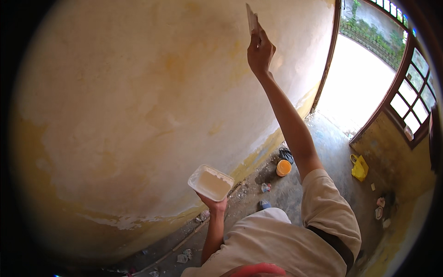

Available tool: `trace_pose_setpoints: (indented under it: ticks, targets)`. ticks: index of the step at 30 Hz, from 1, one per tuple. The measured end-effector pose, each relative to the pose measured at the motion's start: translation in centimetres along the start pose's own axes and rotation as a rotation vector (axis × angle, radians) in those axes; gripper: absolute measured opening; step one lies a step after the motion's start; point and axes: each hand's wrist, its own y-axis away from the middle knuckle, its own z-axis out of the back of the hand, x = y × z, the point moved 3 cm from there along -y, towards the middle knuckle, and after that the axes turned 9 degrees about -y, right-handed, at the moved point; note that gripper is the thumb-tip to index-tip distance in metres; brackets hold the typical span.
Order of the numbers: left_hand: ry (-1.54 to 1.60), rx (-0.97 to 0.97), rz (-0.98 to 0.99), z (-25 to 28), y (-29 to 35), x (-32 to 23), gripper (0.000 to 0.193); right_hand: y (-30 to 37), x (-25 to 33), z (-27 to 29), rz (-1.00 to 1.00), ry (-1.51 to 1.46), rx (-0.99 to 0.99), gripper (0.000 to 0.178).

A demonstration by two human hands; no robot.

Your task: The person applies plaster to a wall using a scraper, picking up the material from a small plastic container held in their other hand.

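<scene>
My right hand point(261, 54) is raised high on an outstretched arm, its fingers closed around a flat putty knife point(252, 19). The blade points up and is seen nearly edge-on beside the wall point(138, 111); whether it touches cannot be told. Lower down, my left hand point(213, 203) supports a white rectangular plastic tub point(195, 179) from beneath. Pale, smooth putty point(213, 183) fills part of the tub. The wall shows whitish patches over yellow paint, with bare yellow along its lower part.
An orange bucket point(284, 168) stands on the floor near the wall, beside a dark bag point(286, 155). A yellow bag point(359, 167) lies farther right. A long thin stick point(184, 240) and scraps lie along the wall's foot. The doorway point(355, 78) opens at upper right.
</scene>
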Motion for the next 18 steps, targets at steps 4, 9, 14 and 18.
trace_pose_setpoints:
  ticks: [4,9,14,18]
  targets:
    - [-0.004,-0.043,-0.017,-1.3,0.1,0.4,0.051,1.2,-1.4,-4.1,0.258,-0.019,-0.091,0.04]
    - [0.012,-0.014,0.013,1.1,-0.6,0.5,0.052,13.8,8.6,-9.0,0.567,-0.271,0.14,0.054]
    - [-0.039,-0.028,-0.011,1.5,-0.9,0.2,0.052,14.3,6.8,-5.4,0.68,-0.371,0.374,0.05]
    - [-0.026,-0.023,-0.034,1.2,-0.6,0.4,0.052,3.2,3.1,-3.1,0.509,-0.212,-0.076,0.037]
